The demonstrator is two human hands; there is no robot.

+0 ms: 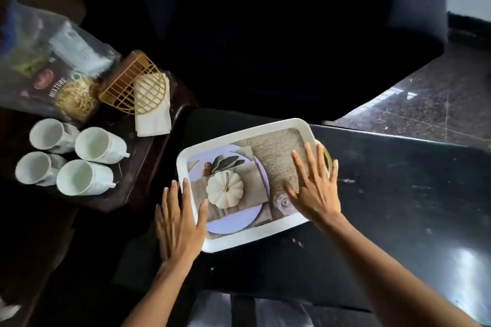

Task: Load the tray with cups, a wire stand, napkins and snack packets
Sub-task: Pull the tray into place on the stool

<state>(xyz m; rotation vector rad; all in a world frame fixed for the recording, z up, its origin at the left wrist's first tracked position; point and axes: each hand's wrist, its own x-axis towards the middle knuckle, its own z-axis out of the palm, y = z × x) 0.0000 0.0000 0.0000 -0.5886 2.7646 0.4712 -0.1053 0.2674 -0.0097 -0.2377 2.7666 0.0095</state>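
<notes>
Fingers: I see both hands, left hand [178,223] and right hand [314,188], splayed flat on the tray [240,243], gripping nothing.
Hidden: tray's gold handle [326,154] partly covered.
Room: cups [71,156] well apart, left.

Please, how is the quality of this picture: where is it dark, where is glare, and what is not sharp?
Head view: the top centre is nearly black; window glare shines on the dark table at lower right; the snack packets at far left are blurred and stretched by the wide lens; the tray, the cups and both hands are evenly lit and fairly sharp.

Snack packets [50,69] (perhaps three) blurred
</notes>
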